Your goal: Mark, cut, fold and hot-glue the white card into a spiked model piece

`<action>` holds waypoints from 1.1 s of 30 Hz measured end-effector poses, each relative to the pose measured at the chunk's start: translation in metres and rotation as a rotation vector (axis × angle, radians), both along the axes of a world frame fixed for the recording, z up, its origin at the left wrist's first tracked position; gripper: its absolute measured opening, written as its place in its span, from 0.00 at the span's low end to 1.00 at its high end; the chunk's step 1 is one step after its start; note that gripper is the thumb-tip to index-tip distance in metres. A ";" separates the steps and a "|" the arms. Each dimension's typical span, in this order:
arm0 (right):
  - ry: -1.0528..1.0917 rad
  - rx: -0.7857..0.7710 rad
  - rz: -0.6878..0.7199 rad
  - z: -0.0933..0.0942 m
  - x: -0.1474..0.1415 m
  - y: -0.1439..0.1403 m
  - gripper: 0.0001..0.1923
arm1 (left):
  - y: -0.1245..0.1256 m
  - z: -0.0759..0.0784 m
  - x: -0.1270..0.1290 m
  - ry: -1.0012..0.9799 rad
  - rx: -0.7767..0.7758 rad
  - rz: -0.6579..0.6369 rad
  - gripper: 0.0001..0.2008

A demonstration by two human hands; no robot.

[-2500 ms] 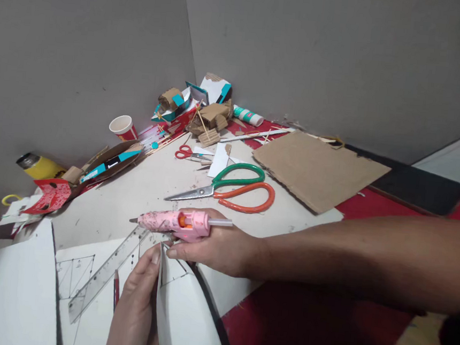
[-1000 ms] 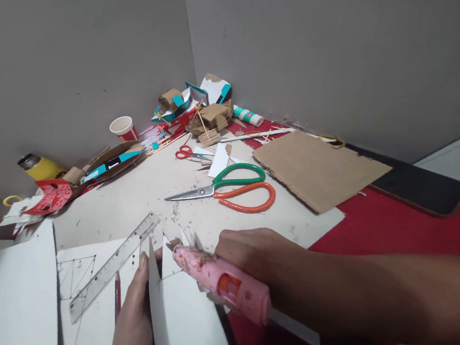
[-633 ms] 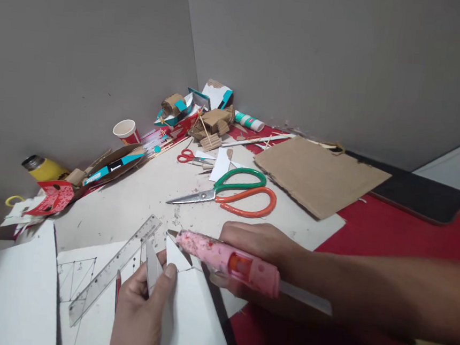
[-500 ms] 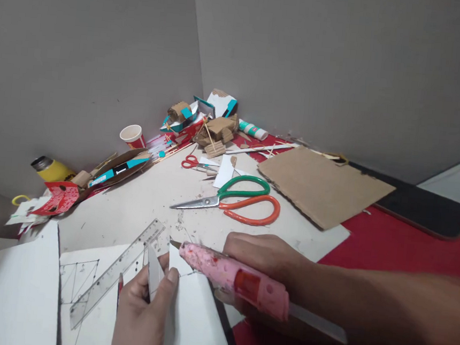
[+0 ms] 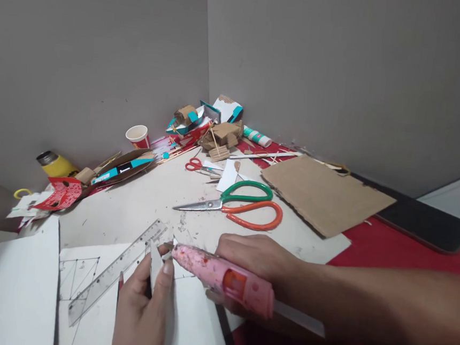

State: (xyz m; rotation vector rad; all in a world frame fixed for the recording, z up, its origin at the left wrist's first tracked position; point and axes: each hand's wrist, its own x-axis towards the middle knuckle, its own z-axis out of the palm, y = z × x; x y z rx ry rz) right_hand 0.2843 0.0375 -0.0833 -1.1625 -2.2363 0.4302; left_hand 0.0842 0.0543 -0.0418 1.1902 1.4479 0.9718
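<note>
My right hand (image 5: pixel 255 255) is wrapped round a pink hot glue gun (image 5: pixel 213 273), with a glue stick (image 5: pixel 300 319) poking out of its back end. The gun's nozzle points left, at the edge of a small white cardboard piece (image 5: pixel 156 265). That piece stands upright, pinched between the thumb and fingers of my left hand (image 5: pixel 144 299). Under the hands lies a larger white sheet (image 5: pixel 193 319) with pencil lines. A clear ruler (image 5: pixel 116 272) rests slantwise on drawn paper (image 5: pixel 78 277), left of my left hand. Whether the nozzle touches the piece I cannot tell.
Large scissors (image 5: pixel 231 204) with green and orange handles lie beyond my hands, small red scissors (image 5: pixel 204 166) behind them. A brown cardboard sheet (image 5: pixel 324 194) is at right. Along the wall stand a paper cup (image 5: pixel 137 136), a yellow bottle (image 5: pixel 58 165) and cardboard models (image 5: pixel 221 134).
My right hand has brought the glue gun slightly left, so its nozzle is closer to the piece in my left hand. The whole view has shifted a little.
</note>
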 end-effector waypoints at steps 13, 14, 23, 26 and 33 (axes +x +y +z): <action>-0.061 0.043 0.007 0.032 -0.001 0.008 0.07 | 0.000 -0.004 -0.005 0.080 0.052 -0.104 0.17; -0.057 0.039 0.005 0.033 -0.001 0.008 0.07 | 0.000 -0.004 -0.005 0.077 0.053 -0.117 0.17; -0.072 0.017 -0.003 0.030 -0.003 0.008 0.07 | -0.001 -0.001 -0.001 0.028 0.054 -0.108 0.18; -0.069 0.030 -0.001 0.031 -0.003 0.008 0.07 | 0.000 -0.001 -0.002 0.035 0.044 -0.126 0.17; -0.078 0.070 -0.013 0.031 -0.003 0.008 0.08 | 0.000 -0.002 -0.003 0.071 0.043 -0.121 0.17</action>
